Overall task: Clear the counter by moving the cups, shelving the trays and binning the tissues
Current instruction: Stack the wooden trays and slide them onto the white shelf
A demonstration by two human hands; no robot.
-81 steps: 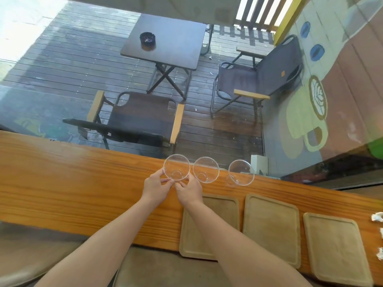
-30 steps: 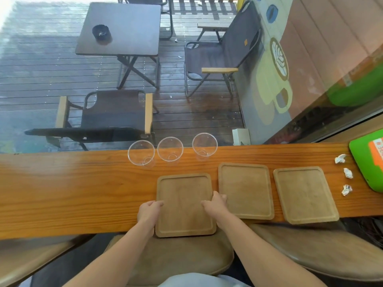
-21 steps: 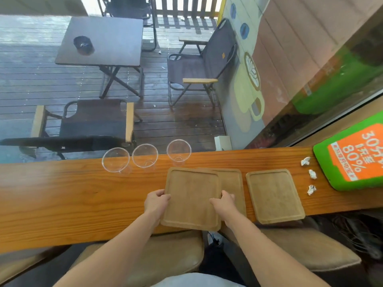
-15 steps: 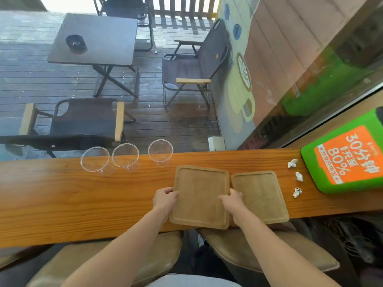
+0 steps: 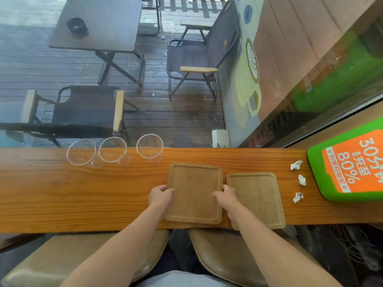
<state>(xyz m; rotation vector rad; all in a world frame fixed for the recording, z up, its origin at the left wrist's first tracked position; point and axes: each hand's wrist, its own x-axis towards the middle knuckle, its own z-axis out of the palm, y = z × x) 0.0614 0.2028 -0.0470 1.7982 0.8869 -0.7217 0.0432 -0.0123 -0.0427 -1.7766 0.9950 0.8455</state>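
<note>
Head view has us at the tray-stacking step: our left hand (image 5: 160, 195) grips the left edge of the tray (image 5: 193, 192) in front of us and our right hand (image 5: 226, 195) grips its right edge, fingers curled under the rims. This tray sits on the counter (image 5: 83, 195), its near edge at the counter's front lip; a second edge seems to peek out beneath it at the bottom, so we judge it may rest on another tray, though we cannot tell for sure. Just right of the held tray lies the other tray (image 5: 256, 199), their sides almost touching.

Next, we judge, we must lift the held tray clear and lower it squarely onto the tray to its right, then carry the stack to a shelf, which is not in sight.

Counting: two trays plainly seen; three clear cups (image 5: 113, 149) in a row, left of and beyond the held tray, along the counter's far edge; three crumpled tissues (image 5: 301, 180) in a line, right of the other tray, beside a green and orange sign (image 5: 352, 162). No bin shows
</note>
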